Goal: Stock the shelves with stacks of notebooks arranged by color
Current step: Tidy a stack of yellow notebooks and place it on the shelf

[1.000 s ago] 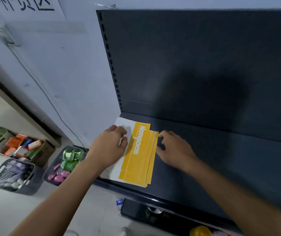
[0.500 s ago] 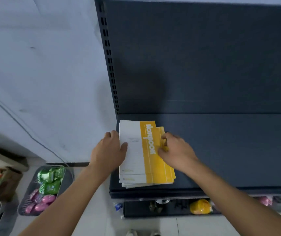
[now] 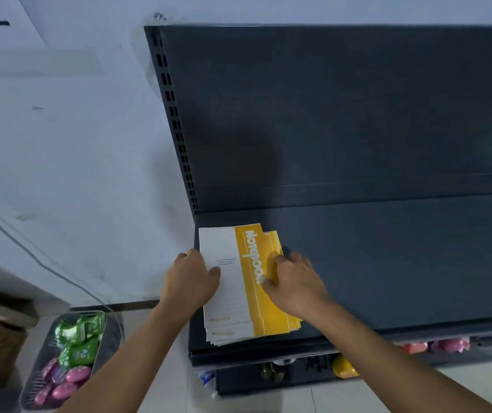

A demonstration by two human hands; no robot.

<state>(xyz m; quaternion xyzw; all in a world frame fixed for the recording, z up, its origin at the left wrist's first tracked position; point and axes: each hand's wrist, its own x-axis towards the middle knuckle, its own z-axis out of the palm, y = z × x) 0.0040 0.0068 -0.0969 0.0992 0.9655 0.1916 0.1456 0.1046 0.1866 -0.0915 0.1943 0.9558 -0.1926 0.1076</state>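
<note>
The notebooks [image 3: 229,299] lie stacked at the left front corner of the shelf [image 3: 387,263]. My left hand [image 3: 191,281] grips the stack's left edge, thumb on top. My right hand [image 3: 295,281] presses spread fingers on the yellow covers.

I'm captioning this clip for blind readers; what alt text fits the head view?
Two bare hands hold a stack of yellow-and-white notebooks at the left end of a dark shelf: left hand gripping its left edge, right hand pressing its yellow side. A grey basket of packets stands on the floor.

Yellow-and-white notebooks [image 3: 246,281], dark grey shelf [image 3: 387,263]
</note>
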